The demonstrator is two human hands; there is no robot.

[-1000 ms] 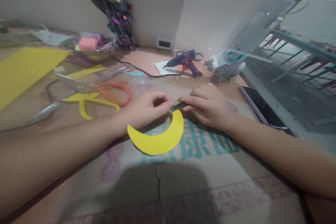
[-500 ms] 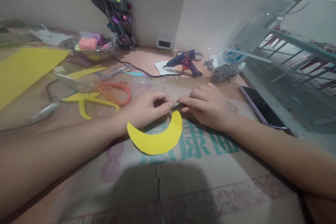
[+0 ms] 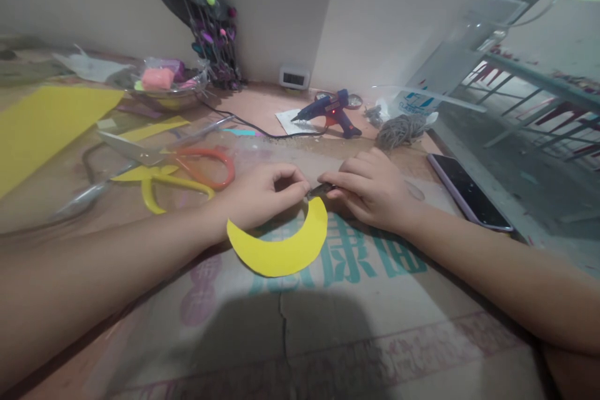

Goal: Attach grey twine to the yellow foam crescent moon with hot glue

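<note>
A yellow paper crescent [image 3: 276,257] lies in front of me with its horns upward, its right horn between my two hands. My left hand [image 3: 274,190] rests just behind it, thumb and forefinger pinched close to that right horn. What the pinch holds, if anything, is too small to make out. My right hand [image 3: 370,184] is closed around a small dark metal tool [image 3: 320,190], most of it hidden by the fingers. The tool's tip meets the crescent's right horn, beside my left fingertips.
Orange-handled scissors [image 3: 206,165] and yellow-handled scissors [image 3: 150,190] lie at left, near yellow sheet [image 3: 51,125]. Behind my hands are a blue glue gun [image 3: 328,111], its red light on, and grey yarn [image 3: 402,131]. A phone [image 3: 469,190] sits near the table's right edge.
The dark tool and my right fingertips have shifted very slightly right, showing more of the tool. The crescent's right horn has moved a little right too. My left hand looks still.
</note>
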